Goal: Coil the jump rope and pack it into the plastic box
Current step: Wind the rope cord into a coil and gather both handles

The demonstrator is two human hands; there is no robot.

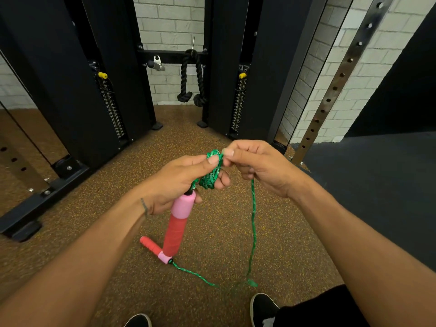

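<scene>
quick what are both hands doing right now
Left hand: closed on the green rope coil, one handle hanging below it.
Right hand: pinching the loose rope at the coil.

Arms: both bare from wrist to elbow, no sleeves showing.
Left hand (179,182): bare, no ring or glove; short nails.
Left wrist marking: a small dark tattoo (144,206) runs along the wrist edge, too small to read.
Right hand (254,166): bare as well, nails short, no watch or band.
Legwear: black fabric (318,308) near the right edge, bottom of view.
Shoes: black pair with pale soles, left shoe (139,320) and right shoe (263,305), toes pointing far.
</scene>
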